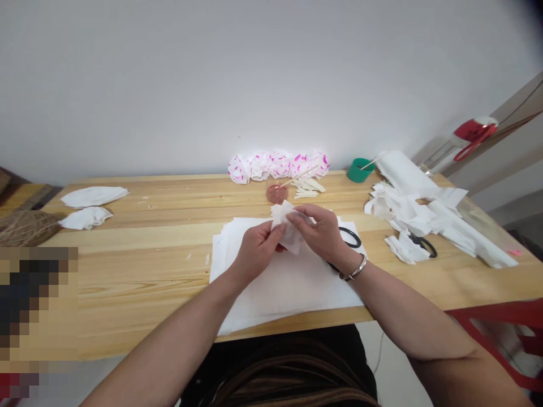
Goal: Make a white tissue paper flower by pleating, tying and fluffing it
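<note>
Between my two hands is a small piece of thin white paper (292, 240) with a ruffled upper edge. My left hand (262, 242) pinches its left side with thumb and fingers. On the other side, my right hand (319, 229) is closed on the paper near its top. Both hands are above a stack of white paper sheets (271, 288) at the table's front edge. Black-handled scissors (350, 237) lie on the stack, partly hidden behind my right hand and wrist.
White flowers with pink flecks (280, 165) line the wall, near a reddish round dish (277, 193) and white strips (307, 187). A green cup (360, 170) holds a stick. Paper scraps (399, 209) lie right; folded white pieces (94, 196) and twine (27, 229) lie left.
</note>
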{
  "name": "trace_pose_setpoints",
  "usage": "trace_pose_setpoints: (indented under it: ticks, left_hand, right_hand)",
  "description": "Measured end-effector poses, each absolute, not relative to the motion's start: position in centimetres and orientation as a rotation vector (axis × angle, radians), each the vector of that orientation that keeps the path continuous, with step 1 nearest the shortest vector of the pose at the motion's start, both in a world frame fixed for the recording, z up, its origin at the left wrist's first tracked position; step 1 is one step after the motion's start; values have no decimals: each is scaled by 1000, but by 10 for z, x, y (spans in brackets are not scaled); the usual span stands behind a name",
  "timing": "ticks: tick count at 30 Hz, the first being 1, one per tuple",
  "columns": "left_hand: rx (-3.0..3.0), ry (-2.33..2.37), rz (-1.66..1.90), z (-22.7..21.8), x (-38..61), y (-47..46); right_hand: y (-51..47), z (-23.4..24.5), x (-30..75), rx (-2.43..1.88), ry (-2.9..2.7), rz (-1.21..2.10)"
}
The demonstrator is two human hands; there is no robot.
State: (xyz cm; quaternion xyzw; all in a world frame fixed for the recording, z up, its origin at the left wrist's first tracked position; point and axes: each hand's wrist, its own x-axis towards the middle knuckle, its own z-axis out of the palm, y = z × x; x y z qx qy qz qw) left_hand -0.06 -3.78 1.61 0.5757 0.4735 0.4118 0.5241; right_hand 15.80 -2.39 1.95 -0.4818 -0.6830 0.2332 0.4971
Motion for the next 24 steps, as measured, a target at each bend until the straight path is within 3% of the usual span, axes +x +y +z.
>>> trace_pose_setpoints:
  ticks: [6,15,24]
  left_hand:
    - [1331,1147,1069,16,-3,-37]
    - [1358,1214,985,15,-1,-36]
    - [1633,1238,937,13,0,-41]
  right_hand:
    - [-17,20,162,-1272,-1381,826]
    - [-22,20,158,-1187,-1479,842]
    - [-23,23,157,-1111,-1708,478]
